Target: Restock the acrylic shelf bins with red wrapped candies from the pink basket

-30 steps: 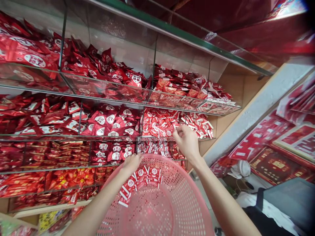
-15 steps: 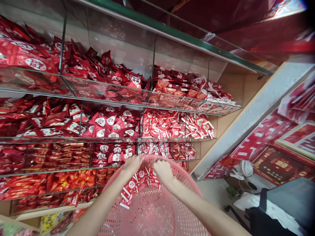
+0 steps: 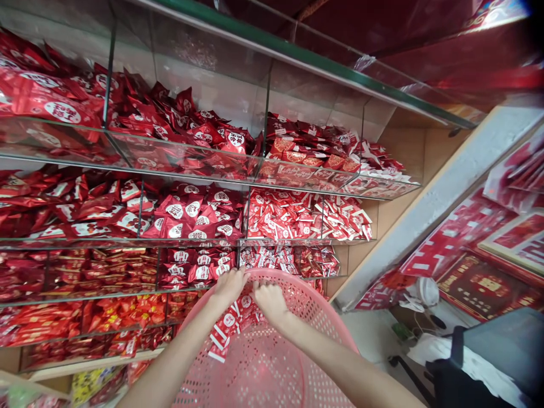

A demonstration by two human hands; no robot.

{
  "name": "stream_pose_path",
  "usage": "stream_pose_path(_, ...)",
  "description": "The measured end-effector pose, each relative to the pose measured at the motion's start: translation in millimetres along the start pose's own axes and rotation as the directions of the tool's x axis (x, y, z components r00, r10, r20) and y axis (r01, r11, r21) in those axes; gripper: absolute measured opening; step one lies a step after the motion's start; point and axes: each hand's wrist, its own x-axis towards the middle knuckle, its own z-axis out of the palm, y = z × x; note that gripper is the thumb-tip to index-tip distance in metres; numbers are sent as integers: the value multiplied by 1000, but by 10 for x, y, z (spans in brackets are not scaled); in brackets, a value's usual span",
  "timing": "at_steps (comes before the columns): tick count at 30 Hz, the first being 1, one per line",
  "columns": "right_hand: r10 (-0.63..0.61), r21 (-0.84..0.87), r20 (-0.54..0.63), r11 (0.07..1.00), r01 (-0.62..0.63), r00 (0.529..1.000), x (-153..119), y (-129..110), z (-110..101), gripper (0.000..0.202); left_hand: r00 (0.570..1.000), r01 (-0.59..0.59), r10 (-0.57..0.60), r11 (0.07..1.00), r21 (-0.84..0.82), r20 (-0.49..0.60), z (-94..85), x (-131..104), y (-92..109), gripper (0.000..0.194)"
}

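A pink perforated plastic basket (image 3: 327, 323) fills the lower middle, tilted towards the shelves. My left hand (image 3: 230, 285) is closed on its far rim. Inside the basket, just below the rim, my right hand (image 3: 268, 300) is closed over several small red-and-white packets (image 3: 227, 323); what its fingers hold, if anything, is hidden. The packets lie against the far inner wall of the basket, and the basket bottom shows pink and pierced.
Glass-fronted shelves (image 3: 191, 242) full of red packets span the left and centre. A white-grey post (image 3: 450, 187) slopes at the right, beside red decorations (image 3: 488, 283). A black chair-like object (image 3: 446, 374) stands lower right.
My right hand has moved a little left inside the basket, over the packets. My left hand stays at the rim, and the view has shifted very slightly.
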Motion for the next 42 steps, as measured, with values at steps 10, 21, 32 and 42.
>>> stream_pose_path(10,-79,-4,54,997,80,995,-328,308,-61,20,1000,22,-22,1000,-4,7,-5,1,15,43)
stream_pose_path(21,-141,144,144,982,120,980,-304,325,-210,19,1000,9,-9,1000,-6,-5,1,3,-4,44)
stream_pose_path(32,119,391,-501,915,102,857,-24,595,-1326,23,1000,29,-29,999,-34,-10,12,28,-2,43)
stream_pose_path(42,5,150,-466,986,73,885,249,644,-1343,25,998,56,-56,998,-42,3,-1,3,5,43)
